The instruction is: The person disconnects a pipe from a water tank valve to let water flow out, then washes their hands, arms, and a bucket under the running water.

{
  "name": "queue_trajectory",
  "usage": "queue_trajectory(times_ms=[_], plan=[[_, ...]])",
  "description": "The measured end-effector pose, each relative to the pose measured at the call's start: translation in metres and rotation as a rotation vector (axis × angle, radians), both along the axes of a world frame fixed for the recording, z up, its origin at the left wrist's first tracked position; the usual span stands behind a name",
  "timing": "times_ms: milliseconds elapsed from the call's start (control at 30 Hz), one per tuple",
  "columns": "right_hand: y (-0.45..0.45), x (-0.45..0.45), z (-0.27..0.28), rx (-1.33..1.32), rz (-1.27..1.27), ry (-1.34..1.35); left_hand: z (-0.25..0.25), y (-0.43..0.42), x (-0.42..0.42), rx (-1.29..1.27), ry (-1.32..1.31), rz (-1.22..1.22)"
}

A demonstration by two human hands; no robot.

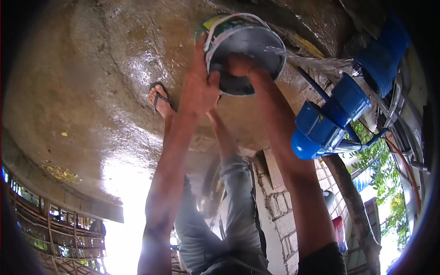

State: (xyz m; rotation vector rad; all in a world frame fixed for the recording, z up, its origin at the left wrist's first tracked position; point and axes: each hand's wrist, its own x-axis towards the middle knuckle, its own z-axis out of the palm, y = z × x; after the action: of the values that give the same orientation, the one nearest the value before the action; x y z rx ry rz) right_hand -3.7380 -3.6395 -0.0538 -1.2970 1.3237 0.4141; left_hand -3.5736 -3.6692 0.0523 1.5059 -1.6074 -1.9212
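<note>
A bucket (215, 30) with a green, yellow and white outside and a pale handle (247, 16) is tilted, its mouth facing me. My left hand (200, 87) grips its left rim, thumb at the edge. Inside the bucket is my right hand (240, 65), blurred against the dark interior; its fingers are not clear. From the right, a stream of water (316, 62) runs into the bucket's mouth. That water comes from the side of a blue hand pump (378, 68).
Wet, shiny concrete ground (105, 87) surrounds my sandalled foot (160, 98). Blue pump parts (325, 121) stand close to my right forearm. A block wall (280, 206), a wooden post (348, 192) and a slatted fence (59, 229) are around the edges.
</note>
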Motion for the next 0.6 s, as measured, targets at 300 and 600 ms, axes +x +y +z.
queue_trajectory(times_ms=[300,600], plan=[[-0.023,0.015,0.002,-0.508,0.285,0.663,0.007,0.006,-0.010,0.053,0.009,0.065],[-0.005,-0.001,0.002,-0.072,0.025,-0.008,0.008,-0.011,-0.002,0.006,-0.010,0.020]])
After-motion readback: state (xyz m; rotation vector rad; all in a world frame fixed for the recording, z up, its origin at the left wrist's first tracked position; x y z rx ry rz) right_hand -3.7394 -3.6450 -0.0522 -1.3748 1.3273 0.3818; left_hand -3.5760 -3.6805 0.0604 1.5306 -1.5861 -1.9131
